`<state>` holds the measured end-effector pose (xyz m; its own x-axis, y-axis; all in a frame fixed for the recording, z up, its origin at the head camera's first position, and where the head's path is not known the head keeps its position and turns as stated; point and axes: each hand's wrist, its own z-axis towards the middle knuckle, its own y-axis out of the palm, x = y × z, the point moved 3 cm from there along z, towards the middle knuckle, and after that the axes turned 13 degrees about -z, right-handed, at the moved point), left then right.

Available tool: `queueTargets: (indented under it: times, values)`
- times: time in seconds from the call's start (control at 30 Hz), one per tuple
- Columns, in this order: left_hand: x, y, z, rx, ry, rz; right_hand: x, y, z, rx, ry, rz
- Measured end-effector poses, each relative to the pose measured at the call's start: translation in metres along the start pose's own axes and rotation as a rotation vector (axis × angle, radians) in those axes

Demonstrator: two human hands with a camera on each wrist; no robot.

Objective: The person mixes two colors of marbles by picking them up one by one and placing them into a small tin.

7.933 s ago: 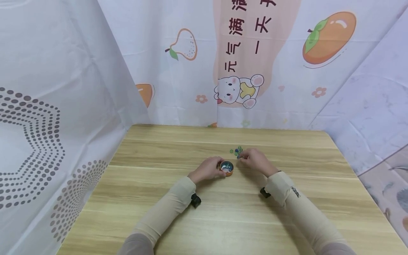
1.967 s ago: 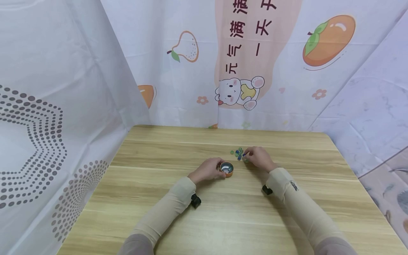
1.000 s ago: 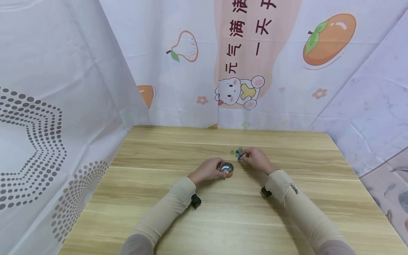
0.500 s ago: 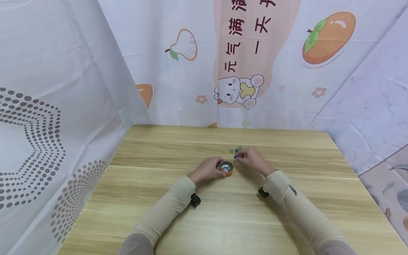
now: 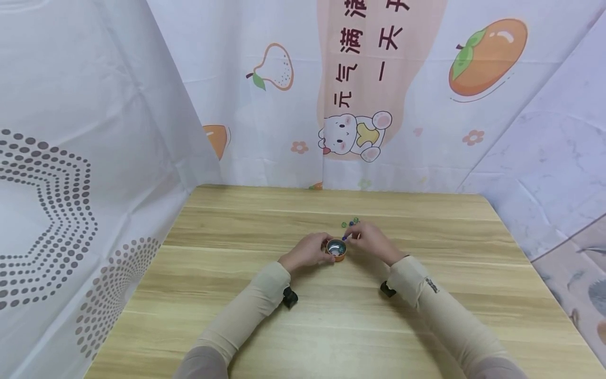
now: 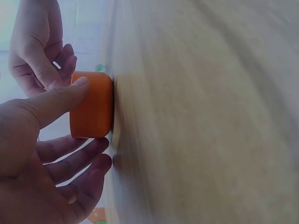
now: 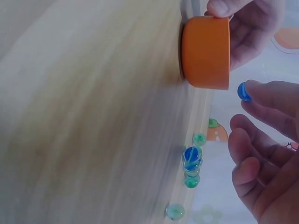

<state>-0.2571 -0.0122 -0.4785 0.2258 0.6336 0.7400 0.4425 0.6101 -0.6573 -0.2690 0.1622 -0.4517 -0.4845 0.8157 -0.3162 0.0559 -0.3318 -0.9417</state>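
Note:
My left hand (image 5: 309,250) grips a small orange bowl (image 6: 92,105) that stands upright on the table, with the thumb on one side and fingers round the other. The bowl has a shiny metal inside, and some marbles lie in its bottom in the head view. Just beyond its right rim, my right hand (image 5: 371,241) pinches a blue marble (image 7: 242,91) between thumb and forefinger, raised near rim height. Its other fingers curl loosely below. Several green and blue marbles (image 7: 191,156) lie on the table behind that hand, partly hidden by it in the head view.
The wooden table (image 5: 265,210) ends at a printed white curtain (image 5: 265,131) at the back. One pale green marble (image 7: 175,212) lies apart from the cluster in the right wrist view. Black wrist cameras sit under both sleeves.
My right hand has moved left from the marble cluster to the bowl's rim, bringing a blue marble. Fewer marbles lie on the table than before. My left hand and the bowl have stayed put.

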Motion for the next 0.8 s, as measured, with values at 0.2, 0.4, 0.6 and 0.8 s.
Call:
queueTargets:
  times: [0.2,0.4,0.6,0.8]
  values:
    - [-0.0010,0.0011,-0.0001,-0.002,-0.007,-0.013,-0.0028,0.0050,-0.0024,-0.050,0.012,0.032]
    - [-0.0010,0.0014,0.0002,0.002,-0.001,-0.006,-0.0060,0.0063,-0.0041,-0.073,0.022,0.040]
    - [-0.0014,0.0016,0.0006,0.005,0.002,-0.016,-0.0067,0.0084,-0.0051,-0.101,0.061,0.049]
    - [-0.0011,0.0006,0.0008,0.007,0.010,-0.011,-0.0065,0.0088,-0.0055,-0.084,0.058,0.043]
